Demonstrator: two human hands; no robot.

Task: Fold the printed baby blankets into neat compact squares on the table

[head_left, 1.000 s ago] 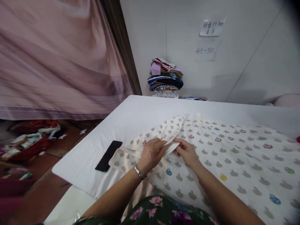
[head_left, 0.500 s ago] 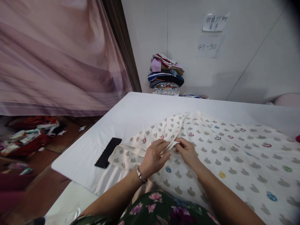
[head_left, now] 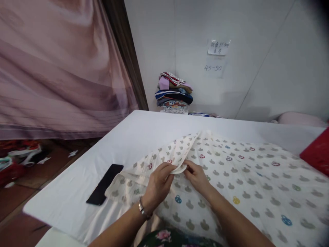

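Note:
A thin white cloth (head_left: 221, 171) printed with grey, blue, red, yellow and green mushroom-like shapes lies spread in front of me. Its left part is folded over, and a hemmed edge runs up from my hands toward the far side. My left hand (head_left: 159, 181), with a metal bracelet at the wrist, pinches the hem between thumb and fingers. Just to the right, my right hand (head_left: 196, 176) also pinches this edge. Between the two hands a short stretch of hem is lifted and bowed. Some fingertips are hidden by the fabric.
On the white table (head_left: 144, 132), a black phone-like slab (head_left: 105, 184) lies left of the cloth. Folded clothes (head_left: 174, 94) are stacked beyond the far edge. Something red (head_left: 317, 152) sits at the right. A pink curtain (head_left: 59, 68) hangs at the left.
The view has tilted up and shifted slightly right. My left hand has changed from flatter, spread fingers to a closer pinch on the hem, which now bows between both hands.

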